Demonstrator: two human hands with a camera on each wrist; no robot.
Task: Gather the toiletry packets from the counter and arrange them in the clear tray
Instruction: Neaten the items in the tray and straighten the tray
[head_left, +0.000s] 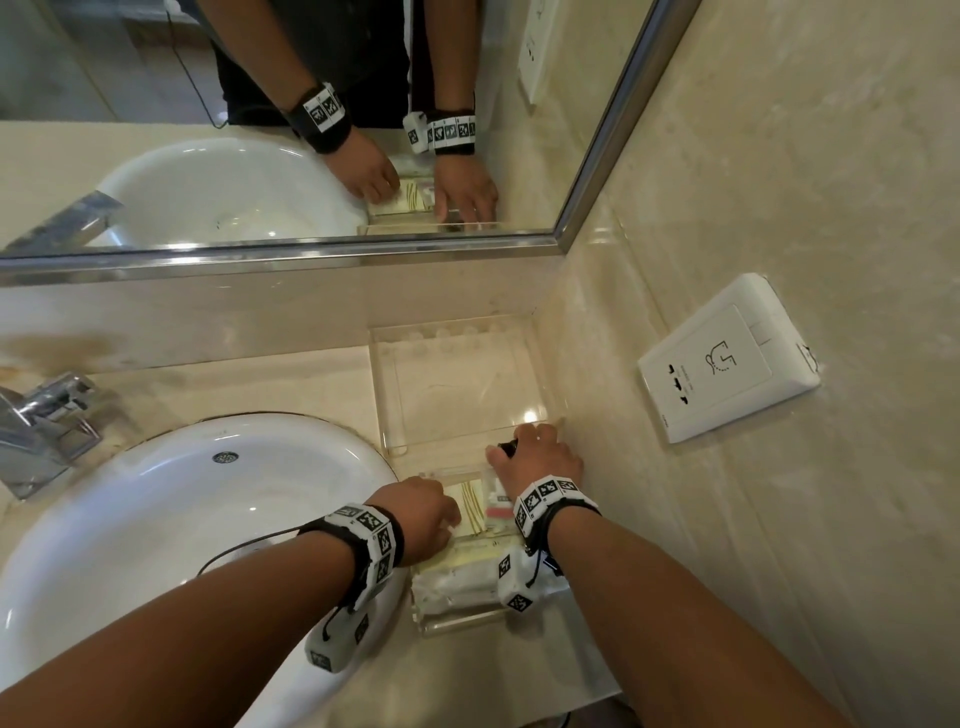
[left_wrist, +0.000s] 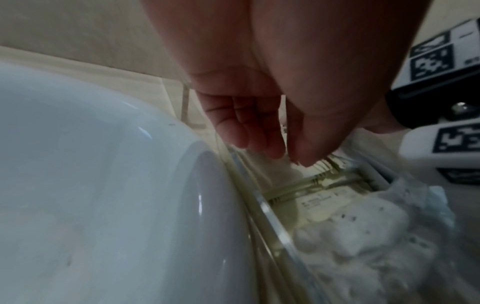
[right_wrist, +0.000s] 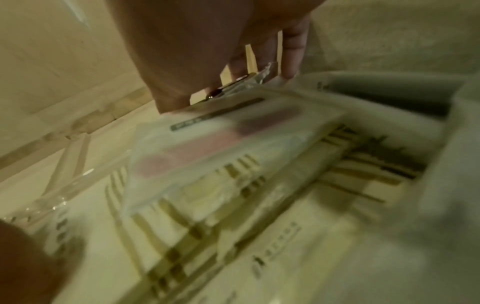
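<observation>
Tray: a small clear acrylic tray (head_left: 470, 621) sits on the beige marble counter (head_left: 291, 379), between the white oval basin (head_left: 156, 519) and the side wall; both hands are over it.
Packets in the tray: a cream packet printed with gold stripes (head_left: 470, 512) lies flat; on top of it, towards the right, lies a translucent sachet with a pink item inside (right_wrist: 207, 144); a crinkled white plastic-wrapped packet (head_left: 457, 584) fills the near end.
Left hand: the left hand (head_left: 423, 514) hangs over the basin-side edge of the tray with fingers (left_wrist: 257, 131) relaxed and pointing down, tips close to the striped packet; it holds nothing that I can see.
Right hand: the right hand (head_left: 540, 457) reaches to the far end of the tray, thumb and fingers curled round a thin clear-wrapped item with a dark end (right_wrist: 233, 82); what the item is I cannot tell through the blur.
Second tray: a larger clear acrylic tray (head_left: 384, 395) stands behind in the corner, apparently bare.
Handling, as a judgement: the packets look light, soft and slick in film, so they will likely slide over one another and crackle out of shape; pinching the sealed edges or flattening with a palm should serve better than squeezing the middle.
Risk: the tray walls are low, so an overhanging packet may slip towards the basin.
</observation>
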